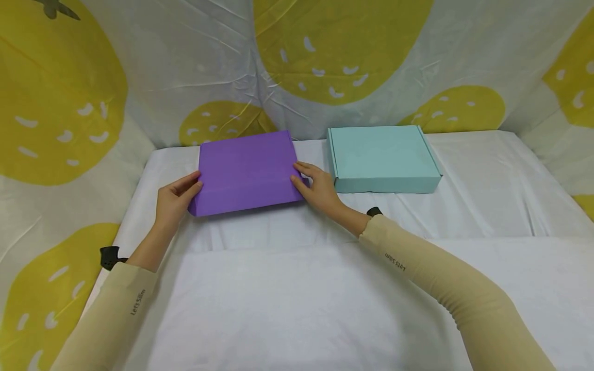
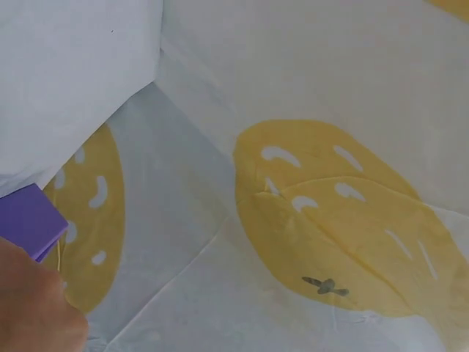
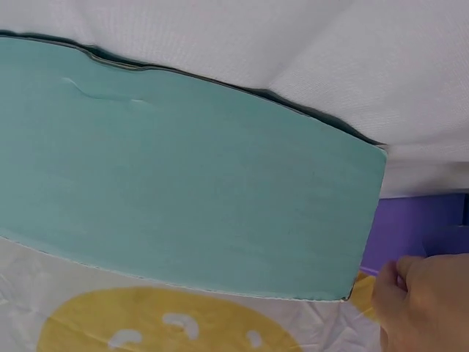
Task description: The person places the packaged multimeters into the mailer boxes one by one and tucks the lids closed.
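A purple cardboard box (image 1: 248,159) lies toward the back left of the white-covered table, its front flap (image 1: 246,196) sticking out toward me with a shadow under its edge. My left hand (image 1: 172,200) pinches the box near its front left corner, thumb on the near side. At the right side, my right hand (image 1: 320,190) holds the flap's edge between thumb and fingers. In the left wrist view, one purple corner (image 2: 33,220) shows above the left hand (image 2: 37,304). The right wrist view has the right hand (image 3: 425,301) against the purple cardboard (image 3: 403,231).
A closed light-teal box (image 1: 382,154) stands just right of the purple one, close to my right hand. White cloth (image 1: 287,309) covers the table. Behind and at the sides hang white curtains (image 1: 195,62) with big yellow fruit prints.
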